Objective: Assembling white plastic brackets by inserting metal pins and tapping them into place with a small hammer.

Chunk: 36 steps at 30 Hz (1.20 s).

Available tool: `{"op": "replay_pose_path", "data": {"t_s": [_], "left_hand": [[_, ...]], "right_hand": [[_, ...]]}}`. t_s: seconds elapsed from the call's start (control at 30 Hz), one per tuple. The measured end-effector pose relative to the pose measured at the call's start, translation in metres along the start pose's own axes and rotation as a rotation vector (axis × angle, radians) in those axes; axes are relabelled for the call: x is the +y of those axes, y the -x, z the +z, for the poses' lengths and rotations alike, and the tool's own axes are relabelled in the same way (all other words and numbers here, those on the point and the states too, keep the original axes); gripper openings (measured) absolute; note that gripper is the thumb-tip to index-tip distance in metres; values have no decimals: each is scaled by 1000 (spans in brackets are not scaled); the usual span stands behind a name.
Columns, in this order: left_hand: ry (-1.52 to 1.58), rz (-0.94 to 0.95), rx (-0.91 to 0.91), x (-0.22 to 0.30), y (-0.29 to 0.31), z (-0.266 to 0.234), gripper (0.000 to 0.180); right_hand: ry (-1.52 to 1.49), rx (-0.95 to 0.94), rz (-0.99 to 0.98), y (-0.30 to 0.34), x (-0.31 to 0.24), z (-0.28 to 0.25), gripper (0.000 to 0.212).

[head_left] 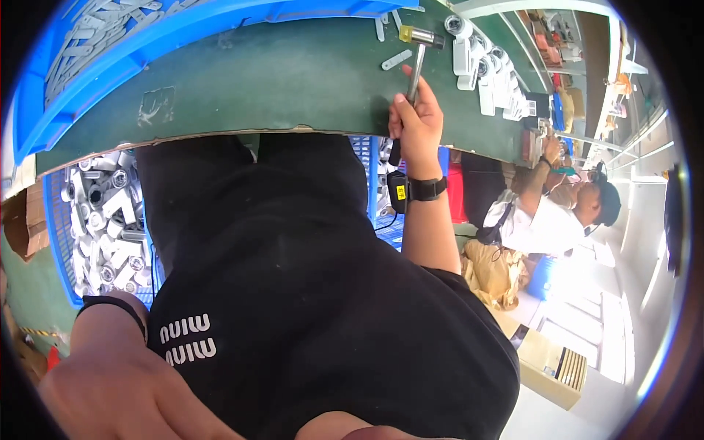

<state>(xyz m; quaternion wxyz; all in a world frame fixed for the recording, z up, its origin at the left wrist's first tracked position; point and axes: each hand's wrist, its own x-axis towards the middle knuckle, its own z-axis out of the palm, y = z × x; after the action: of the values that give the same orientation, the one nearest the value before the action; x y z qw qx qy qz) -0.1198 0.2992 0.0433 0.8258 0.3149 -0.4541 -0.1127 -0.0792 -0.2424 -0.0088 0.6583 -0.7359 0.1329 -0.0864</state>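
Observation:
My right hand (421, 123) is closed round the handle of a small mallet (418, 64) over the far right of the green workbench. The mallet's head has one yellow face and one dark face; the index finger lies stretched along the shaft. Beside the head a flat grey strip-shaped part (397, 60) lies on the bench. A group of white parts with round ends (484, 67) stands to the right of it. My left hand (110, 389), very close and large, is at the lower left, raised above the black wristband; its fingers are out of sight.
A blue bin (158, 42) of grey strips stands on the green bench (257, 81) at the far left. Left of my legs, a blue crate (59, 242) holds many white parts. A person (543, 213) in white works farther right, near an open cardboard box (546, 367).

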Motion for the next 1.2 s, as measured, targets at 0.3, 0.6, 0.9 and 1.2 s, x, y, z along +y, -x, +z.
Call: {"op": "replay_pose_path", "data": {"t_s": [0.3,0.6,0.9,1.2], "left_hand": [[-376,-60,141,-13,-42,43,57],[-586,-22,100,-5,-66,56,56],[-579,-24,377,-69,-67,32,36],[-908,-222,728,-68,-66,3,25]], "right_hand": [[136,103,45,-5,-12,-12,44],[1089,632,-411,-121,-19,-155,41],[1171,543,-182,-154,-13,-157,44],[1410,484,-233,-168,7,-107,35]]}}
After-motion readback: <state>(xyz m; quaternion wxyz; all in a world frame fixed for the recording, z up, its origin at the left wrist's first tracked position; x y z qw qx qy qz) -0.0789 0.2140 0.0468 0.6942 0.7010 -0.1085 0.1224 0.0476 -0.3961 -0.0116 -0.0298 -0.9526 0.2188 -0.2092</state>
